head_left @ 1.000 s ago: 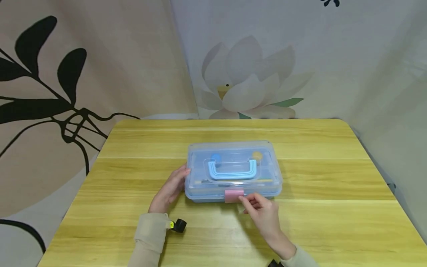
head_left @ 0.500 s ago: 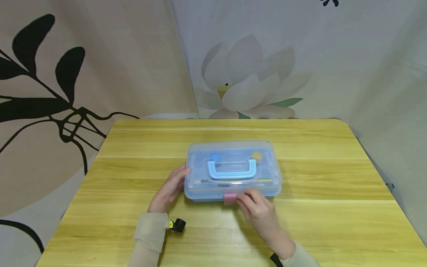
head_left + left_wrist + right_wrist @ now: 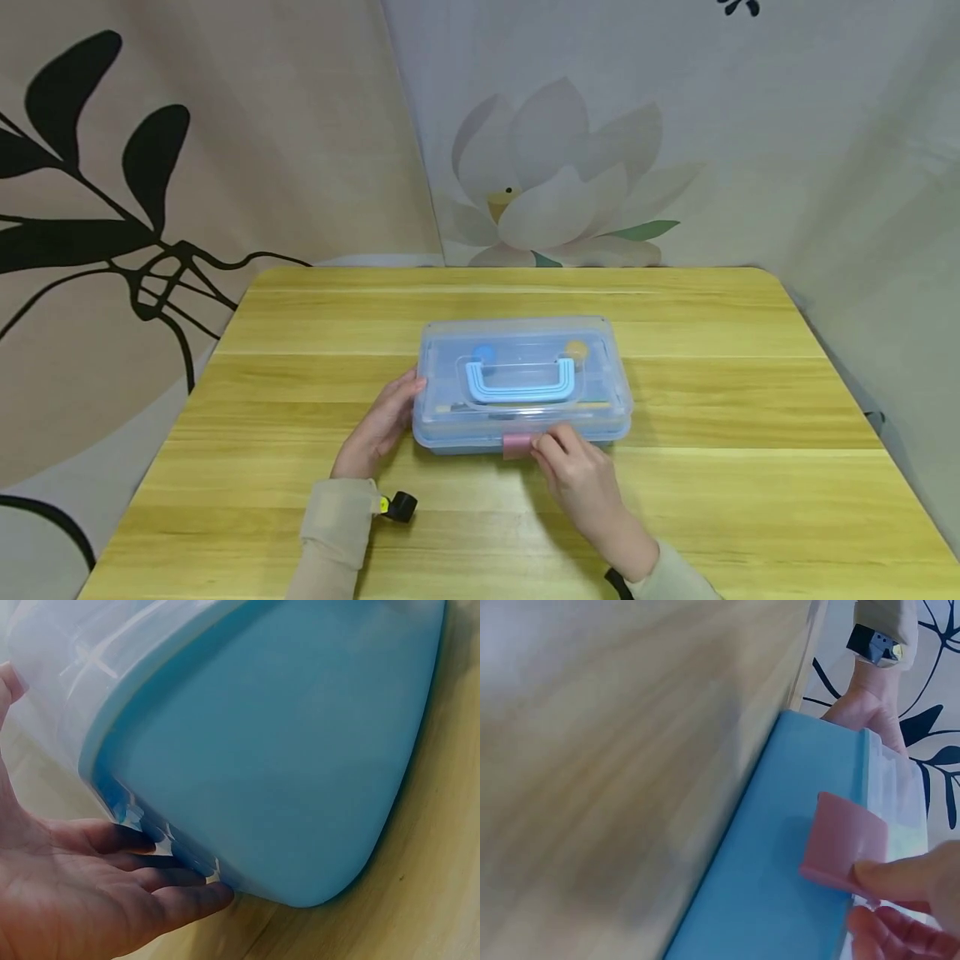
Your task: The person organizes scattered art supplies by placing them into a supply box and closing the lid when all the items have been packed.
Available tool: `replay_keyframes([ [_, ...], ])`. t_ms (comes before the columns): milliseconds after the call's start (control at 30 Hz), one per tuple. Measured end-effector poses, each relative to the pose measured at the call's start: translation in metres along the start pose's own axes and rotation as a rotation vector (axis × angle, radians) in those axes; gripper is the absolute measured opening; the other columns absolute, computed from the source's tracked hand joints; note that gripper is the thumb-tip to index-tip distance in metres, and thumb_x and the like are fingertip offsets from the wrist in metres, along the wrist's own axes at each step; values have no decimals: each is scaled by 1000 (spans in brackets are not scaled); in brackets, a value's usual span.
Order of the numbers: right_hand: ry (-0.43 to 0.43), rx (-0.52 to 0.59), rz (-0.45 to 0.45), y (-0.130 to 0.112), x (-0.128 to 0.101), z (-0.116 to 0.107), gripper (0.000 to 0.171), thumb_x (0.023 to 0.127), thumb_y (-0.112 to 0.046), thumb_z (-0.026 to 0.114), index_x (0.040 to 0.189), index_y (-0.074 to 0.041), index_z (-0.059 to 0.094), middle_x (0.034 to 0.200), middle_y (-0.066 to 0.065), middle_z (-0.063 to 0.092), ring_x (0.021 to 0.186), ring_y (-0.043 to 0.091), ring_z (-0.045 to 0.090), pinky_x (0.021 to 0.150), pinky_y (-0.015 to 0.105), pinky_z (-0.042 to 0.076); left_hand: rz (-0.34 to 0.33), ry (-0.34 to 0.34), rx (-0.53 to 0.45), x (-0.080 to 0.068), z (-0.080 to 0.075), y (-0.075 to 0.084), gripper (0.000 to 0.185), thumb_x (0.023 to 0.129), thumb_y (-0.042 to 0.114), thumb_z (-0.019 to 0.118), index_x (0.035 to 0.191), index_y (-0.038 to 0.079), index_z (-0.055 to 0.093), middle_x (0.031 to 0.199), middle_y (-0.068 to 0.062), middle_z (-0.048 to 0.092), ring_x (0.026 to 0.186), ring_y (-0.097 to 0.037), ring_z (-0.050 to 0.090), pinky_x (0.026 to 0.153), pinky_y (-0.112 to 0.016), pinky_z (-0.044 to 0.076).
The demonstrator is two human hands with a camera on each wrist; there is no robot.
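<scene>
A plastic storage box [image 3: 525,333] with a clear lid, light blue base and blue carry handle [image 3: 521,393] lies on the wooden table. My left hand [image 3: 381,425] is at its left end, thumb at the lid's edge. In the left wrist view, the fingers [image 3: 187,900] are nearly straight against the box's side. With thumb and curled fingers, my right hand [image 3: 587,483] pinches the right edge of the pink latch [image 3: 517,447] at the front. In the right wrist view, the latch [image 3: 844,844] tilts out from the blue front wall, thumb on its corner.
Through the lid show a blue round shape [image 3: 483,353], a yellow round shape [image 3: 576,349] and thin stick-like things. Wooden tabletop [image 3: 735,400] surrounds the box. Patterned curtains [image 3: 300,125] hang behind the table. A small black camera [image 3: 400,507] is at the left wrist.
My right hand has moved slightly left and up, its fingers drawing in on the latch. The latch's lower edge has swung slightly down and outward. The left hand has stayed at the box's end.
</scene>
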State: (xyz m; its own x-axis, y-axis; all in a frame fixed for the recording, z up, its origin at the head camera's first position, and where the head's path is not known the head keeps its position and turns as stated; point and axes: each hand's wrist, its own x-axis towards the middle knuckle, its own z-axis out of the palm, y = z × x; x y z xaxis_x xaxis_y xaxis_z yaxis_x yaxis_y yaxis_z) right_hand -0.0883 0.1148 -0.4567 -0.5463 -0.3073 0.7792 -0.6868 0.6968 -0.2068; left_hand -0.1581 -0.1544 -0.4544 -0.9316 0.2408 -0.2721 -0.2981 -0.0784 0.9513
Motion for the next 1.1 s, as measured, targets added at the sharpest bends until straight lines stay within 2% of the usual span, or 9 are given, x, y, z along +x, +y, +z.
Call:
replay_keyframes([
  [167, -55, -23, -16, -1, 3, -1, 9, 80, -12, 66, 75, -6, 60, 65, 1, 56, 49, 12, 50, 41, 17, 42, 8, 2, 13, -1, -1, 1, 68, 84, 29, 49, 144, 1, 32, 131, -19, 51, 110, -23, 49, 96, -39, 36],
  [267, -95, -18, -23, 0, 6, -1, 20, 67, -7, 76, 74, -5, 58, 65, 2, 58, 50, 13, 52, 41, 18, 43, 11, -1, 29, -2, -2, 1, 68, 85, 29, 49, 144, 1, 32, 127, -16, 55, 109, -22, 50, 93, -36, 38],
  [433, -102, -65, -70, 2, 6, 2, 38, 56, -7, 86, 73, -5, 53, 65, 4, 58, 49, 14, 53, 40, 21, 46, 11, -14, 64, -1, -3, 0, 68, 84, 31, 49, 144, 2, 33, 124, -15, 57, 109, -23, 51, 92, -36, 40],
  [500, -86, -87, -96, 2, 5, 4, 39, 56, -7, 87, 73, -4, 51, 64, 4, 56, 47, 14, 52, 39, 21, 45, 10, -11, 74, 0, -3, 0, 69, 84, 31, 49, 145, 2, 32, 124, -16, 57, 107, -22, 52, 91, -35, 41],
  [600, -75, -107, -124, 4, 5, 7, 26, 78, -9, 73, 72, -4, 49, 62, 3, 51, 44, 13, 47, 35, 20, 40, 7, -5, 79, 0, -3, 2, 71, 83, 31, 49, 145, 2, 30, 126, -18, 56, 105, -20, 53, 89, -33, 42],
  [733, -80, -121, -137, 4, 6, 10, 20, 84, -10, 62, 72, -3, 48, 61, 3, 49, 41, 10, 41, 32, 17, 34, 6, -2, 75, 0, -4, 4, 72, 83, 31, 49, 146, 2, 29, 128, -18, 54, 106, -20, 52, 90, -34, 41],
  [833, -82, -124, -130, 4, 5, 11, 25, 70, -8, 73, 73, -2, 49, 62, 4, 51, 40, 10, 41, 32, 17, 34, 8, -14, 76, 1, -4, 2, 72, 84, 32, 50, 146, 4, 29, 129, -18, 53, 107, -20, 52, 90, -35, 42],
  [1100, -96, -126, -118, 5, 4, 11, 30, 66, -8, 78, 73, -2, 49, 63, 4, 50, 42, 10, 41, 34, 18, 36, 12, -21, 62, 3, -5, 1, 71, 84, 30, 49, 146, 3, 28, 123, -17, 56, 102, -19, 54, 87, -34, 45],
])
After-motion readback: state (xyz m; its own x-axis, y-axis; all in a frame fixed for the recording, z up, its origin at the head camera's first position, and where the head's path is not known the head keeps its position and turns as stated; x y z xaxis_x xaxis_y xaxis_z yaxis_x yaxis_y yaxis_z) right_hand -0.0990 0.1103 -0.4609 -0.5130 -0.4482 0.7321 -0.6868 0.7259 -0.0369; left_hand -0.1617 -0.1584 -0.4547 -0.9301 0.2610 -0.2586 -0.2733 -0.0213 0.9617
